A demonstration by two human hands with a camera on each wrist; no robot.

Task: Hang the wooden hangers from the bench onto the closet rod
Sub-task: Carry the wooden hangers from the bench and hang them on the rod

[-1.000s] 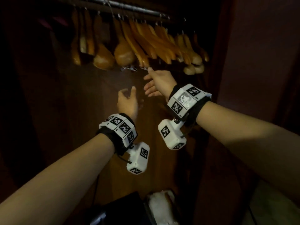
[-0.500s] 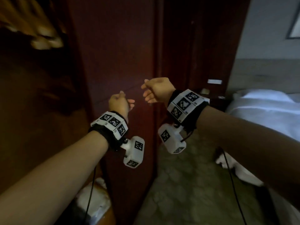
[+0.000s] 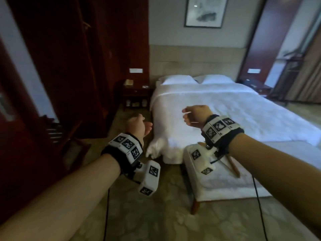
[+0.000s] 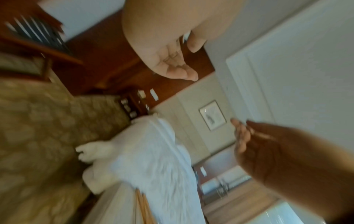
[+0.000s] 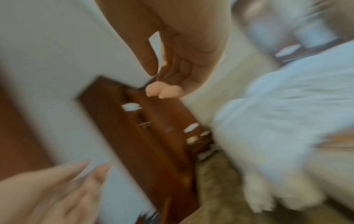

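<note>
Two hands are held up in the air, nothing gripped in either. The left hand (image 3: 137, 125) is seen loosely curled over the carpet (image 3: 156, 214), and the right hand (image 3: 197, 115) is relaxed with fingers half bent in front of the bed (image 3: 243, 108). A wooden hanger (image 3: 233, 165) is left lying on the white worktop (image 3: 225, 185) at the foot of the bed, partly hidden behind the right wrist.
</note>
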